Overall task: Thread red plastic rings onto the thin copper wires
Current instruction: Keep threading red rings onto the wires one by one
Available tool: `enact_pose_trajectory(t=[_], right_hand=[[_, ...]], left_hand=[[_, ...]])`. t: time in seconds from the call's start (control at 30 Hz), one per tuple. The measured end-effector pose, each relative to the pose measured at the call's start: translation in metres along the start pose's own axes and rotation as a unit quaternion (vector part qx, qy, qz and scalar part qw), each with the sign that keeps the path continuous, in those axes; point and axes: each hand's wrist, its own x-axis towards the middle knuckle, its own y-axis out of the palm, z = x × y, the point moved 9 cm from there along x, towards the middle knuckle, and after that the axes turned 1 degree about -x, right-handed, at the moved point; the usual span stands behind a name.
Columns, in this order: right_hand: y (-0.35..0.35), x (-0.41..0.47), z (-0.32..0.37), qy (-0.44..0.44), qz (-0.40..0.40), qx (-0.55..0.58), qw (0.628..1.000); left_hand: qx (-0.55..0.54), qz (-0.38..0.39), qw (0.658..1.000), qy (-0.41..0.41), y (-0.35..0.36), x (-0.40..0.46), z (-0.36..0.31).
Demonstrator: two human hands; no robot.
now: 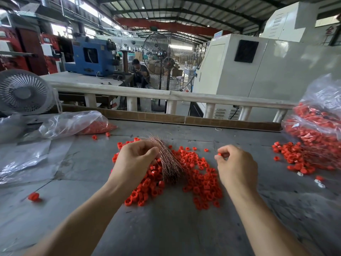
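Observation:
A heap of loose red plastic rings [201, 183] lies on the grey table [166, 228] between my hands. My left hand [136, 161] grips a bundle of thin copper wires [168, 161] that fans out above and below the fingers, over the heap. My right hand [236, 167] is raised to the right of the heap and pinches a single red ring [219, 154] between thumb and forefinger. A very thin wire seems to run from that ring, but it is too fine to tell.
A pile of rings on wires [302, 157] lies at the right, below clear bags of red rings [319, 122]. Another bag [77, 124] and a small white fan [24, 92] sit at the left. A lone ring [33, 196] lies front left. A railing [166, 95] borders the far edge.

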Motion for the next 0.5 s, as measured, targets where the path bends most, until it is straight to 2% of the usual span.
enact_pose_trajectory(t=[0.17,0.3,0.4,0.5], right_hand=[[0.008,0.002,-0.012,0.05,0.038,-0.11,0.992],[0.01,-0.001,-0.013,0.053,0.051,-0.138,0.988],[0.009,-0.002,-0.003,0.022,0.052,-0.116,0.992],[0.012,-0.008,0.016,-0.026,0.075,-0.01,0.997]], left_hand=[[0.152,-0.011,0.987,0.047,-0.002,0.001,-0.003],[0.305,-0.012,0.949,0.071,-0.002,-0.003,-0.008],[0.369,-0.011,0.926,0.082,-0.003,-0.005,-0.011],[0.403,-0.005,0.911,0.085,-0.003,-0.007,-0.013]])
